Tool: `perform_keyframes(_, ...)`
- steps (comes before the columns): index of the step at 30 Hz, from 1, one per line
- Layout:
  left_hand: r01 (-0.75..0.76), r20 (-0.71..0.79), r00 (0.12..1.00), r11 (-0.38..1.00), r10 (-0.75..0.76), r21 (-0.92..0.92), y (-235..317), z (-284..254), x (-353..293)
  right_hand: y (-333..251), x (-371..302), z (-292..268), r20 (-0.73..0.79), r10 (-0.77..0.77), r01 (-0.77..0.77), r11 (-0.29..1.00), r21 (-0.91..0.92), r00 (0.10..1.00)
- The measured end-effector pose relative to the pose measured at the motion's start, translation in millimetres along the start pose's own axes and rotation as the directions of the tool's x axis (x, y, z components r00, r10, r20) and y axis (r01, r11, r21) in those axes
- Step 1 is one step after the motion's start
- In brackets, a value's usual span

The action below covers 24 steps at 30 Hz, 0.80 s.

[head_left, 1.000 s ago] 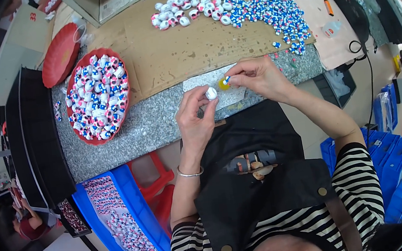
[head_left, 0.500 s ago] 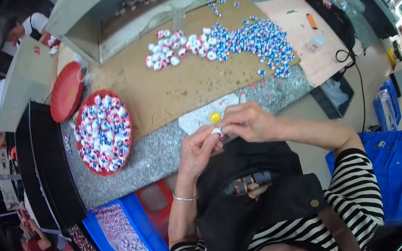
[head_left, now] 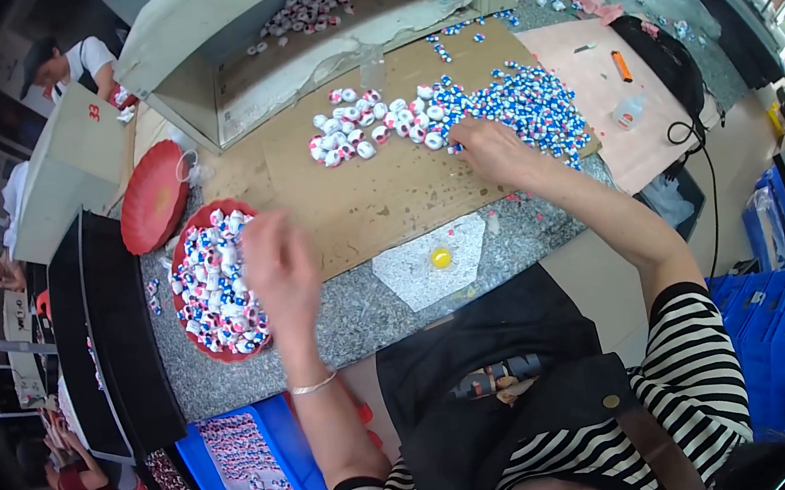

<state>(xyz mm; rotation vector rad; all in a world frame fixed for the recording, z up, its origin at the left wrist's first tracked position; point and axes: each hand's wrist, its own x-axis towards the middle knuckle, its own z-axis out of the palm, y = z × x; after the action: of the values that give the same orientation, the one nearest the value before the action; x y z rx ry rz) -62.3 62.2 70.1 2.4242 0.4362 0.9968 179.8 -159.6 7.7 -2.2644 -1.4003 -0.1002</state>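
Observation:
My left hand [head_left: 279, 264], smeared by motion, is at the right rim of a red basin [head_left: 188, 321] heaped with small white, blue and pink pieces [head_left: 218, 276]. Whether it holds anything does not show. My right hand [head_left: 496, 152] reaches over the brown board with its fingers drawn together at the left edge of a spread of small blue-and-white pieces [head_left: 532, 101]. What its fingertips hold is hidden. Larger rounded white pieces with pink and dark marks [head_left: 375, 122] lie just left of these fingers.
A yellow round thing [head_left: 440, 258] sits on a white speckled sheet [head_left: 417, 281] at the table's front edge. An upturned-edged red dish [head_left: 154, 198] stands behind the basin. An open grey box [head_left: 196, 83] holds more pieces. An orange cutter [head_left: 621, 66] and small bottle [head_left: 629, 111] lie right.
My hands have parted from a small white piece held between them above the front edge. The left went to the basin, the right forward to the blue-and-white pieces. The view has shifted slightly.

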Motion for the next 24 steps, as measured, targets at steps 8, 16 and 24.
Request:
perform_keyframes(8, -0.069, 0.095, 0.994, 0.98, 0.052, 0.187, -12.4, 143.1, 44.4, 0.6, -17.3, 4.9, -0.066, 0.081, -0.068, 0.981, 0.18, 0.995)
perform_keyframes(16, 0.0, 0.188, 0.982, 0.999, 0.01, -0.053, -18.0, 130.5, 30.2, -9.4, -18.1, 1.5, -0.113, -0.189, 0.177, 0.978, -0.108, 0.975)
perform_keyframes(24, 0.579, 0.672, 0.716, -0.377, -0.189, -0.723, 6.3, 60.2, -82.7, 0.4, -40.4, -36.8, 0.161, -0.168, 0.162, 0.986, 0.05, 0.973)
